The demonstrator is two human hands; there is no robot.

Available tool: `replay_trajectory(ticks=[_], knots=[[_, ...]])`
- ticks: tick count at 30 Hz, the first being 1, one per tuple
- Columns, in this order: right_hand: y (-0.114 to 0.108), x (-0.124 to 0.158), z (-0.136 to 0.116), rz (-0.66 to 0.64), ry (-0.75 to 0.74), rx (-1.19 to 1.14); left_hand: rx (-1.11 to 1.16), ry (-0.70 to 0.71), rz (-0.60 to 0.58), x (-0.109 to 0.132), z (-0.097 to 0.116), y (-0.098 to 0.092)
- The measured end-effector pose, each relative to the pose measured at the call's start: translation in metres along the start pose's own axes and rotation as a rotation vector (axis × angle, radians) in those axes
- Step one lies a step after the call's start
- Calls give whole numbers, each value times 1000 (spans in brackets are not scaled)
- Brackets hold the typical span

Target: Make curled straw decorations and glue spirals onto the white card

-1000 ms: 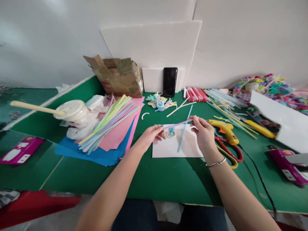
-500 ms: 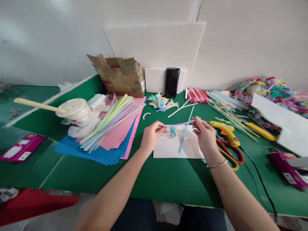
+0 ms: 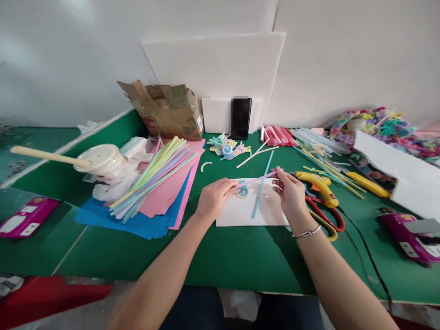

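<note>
My left hand (image 3: 216, 198) and my right hand (image 3: 289, 190) each pinch one end of a thin purple strip (image 3: 256, 179), stretched between them over a white sheet (image 3: 237, 211) on the green table (image 3: 240, 256). Under the strip, near my left fingers, lies a small coiled blue and cream piece (image 3: 242, 190). A light blue straw (image 3: 263, 183) lies across the sheet between my hands. My right wrist wears a thin bracelet (image 3: 307, 233).
A yellow glue gun (image 3: 318, 184) and red scissors (image 3: 328, 215) lie right of my right hand. Pastel straws (image 3: 156, 176) rest on pink and blue paper (image 3: 137, 222) at left. A cardboard box (image 3: 168, 110), a phone (image 3: 240, 117) and white boards stand at the back.
My left hand has come down toward the sheet, lowering its end of the purple strip close to the coiled piece. My right hand has barely moved.
</note>
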State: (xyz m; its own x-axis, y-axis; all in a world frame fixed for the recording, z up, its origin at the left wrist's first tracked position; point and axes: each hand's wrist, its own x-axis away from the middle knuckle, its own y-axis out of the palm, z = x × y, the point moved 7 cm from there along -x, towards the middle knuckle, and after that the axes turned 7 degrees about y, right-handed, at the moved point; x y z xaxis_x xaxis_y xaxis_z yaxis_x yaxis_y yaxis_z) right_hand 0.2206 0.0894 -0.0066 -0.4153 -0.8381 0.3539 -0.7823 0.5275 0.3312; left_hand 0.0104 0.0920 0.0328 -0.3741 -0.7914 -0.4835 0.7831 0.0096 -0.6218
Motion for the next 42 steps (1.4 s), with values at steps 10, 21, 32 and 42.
replay_trajectory(ticks=[10,21,32,42], knots=[[0,-1,1,-16,19,15,-130,125,-36,-3,9,-4],[0,-2,3,-11,17,51,-167,198,0,0,13,-9],[-2,-1,2,28,18,0,-113,189,14,-2,14,-8],[1,-2,0,-4,15,17,-159,314,81,-3,23,-12]])
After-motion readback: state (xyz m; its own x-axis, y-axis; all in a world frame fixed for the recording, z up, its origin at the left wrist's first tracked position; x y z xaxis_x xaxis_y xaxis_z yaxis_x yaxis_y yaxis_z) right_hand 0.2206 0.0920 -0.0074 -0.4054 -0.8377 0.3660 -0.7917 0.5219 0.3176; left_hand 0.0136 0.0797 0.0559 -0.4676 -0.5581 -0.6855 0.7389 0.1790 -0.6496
